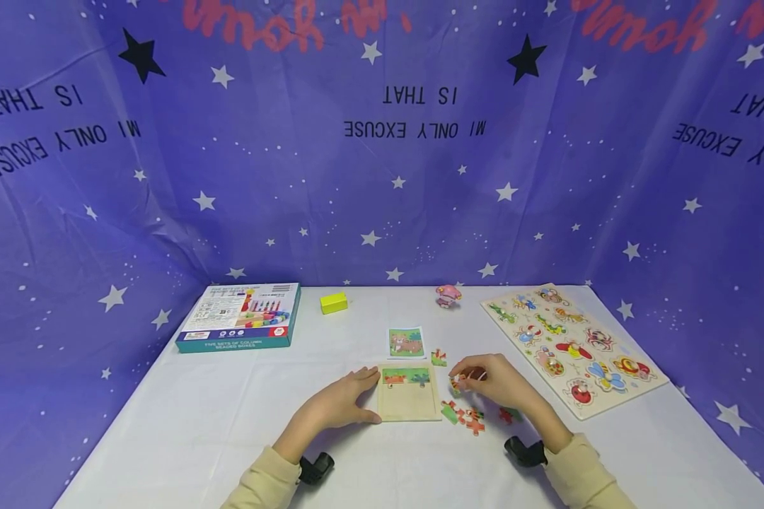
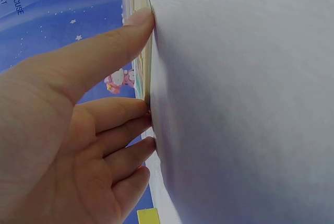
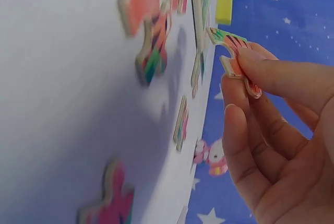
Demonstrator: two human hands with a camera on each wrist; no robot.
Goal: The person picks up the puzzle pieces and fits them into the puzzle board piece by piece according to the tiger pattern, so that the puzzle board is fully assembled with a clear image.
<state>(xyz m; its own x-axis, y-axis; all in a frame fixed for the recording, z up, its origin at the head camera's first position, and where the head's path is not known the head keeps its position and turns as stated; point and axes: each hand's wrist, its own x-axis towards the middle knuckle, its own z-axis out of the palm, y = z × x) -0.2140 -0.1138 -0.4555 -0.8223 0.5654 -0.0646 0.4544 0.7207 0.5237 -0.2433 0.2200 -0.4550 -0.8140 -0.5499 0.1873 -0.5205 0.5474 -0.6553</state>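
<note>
A wooden puzzle tray (image 1: 409, 404) lies at the middle of the table, with a strip of picture pieces (image 1: 407, 376) along its far side and bare wood below. My left hand (image 1: 339, 403) rests at the tray's left edge; in the left wrist view its thumb (image 2: 117, 44) and fingertips touch the rim. To the right of the tray, my right hand (image 1: 499, 380) pinches a puzzle piece (image 3: 235, 57) with orange, black stripes and green, above the table. Several loose puzzle pieces (image 1: 475, 423) lie below that hand, and another piece (image 1: 438, 358) lies near the tray's far right corner.
A picture card (image 1: 406, 342) lies just beyond the tray. Farther back are a yellow block (image 1: 334, 303) and a pink figurine (image 1: 448, 297). A flat toy box (image 1: 238, 318) sits at the left, an insect puzzle board (image 1: 573, 346) at the right. Behind hangs a purple star-print cloth (image 1: 382, 177).
</note>
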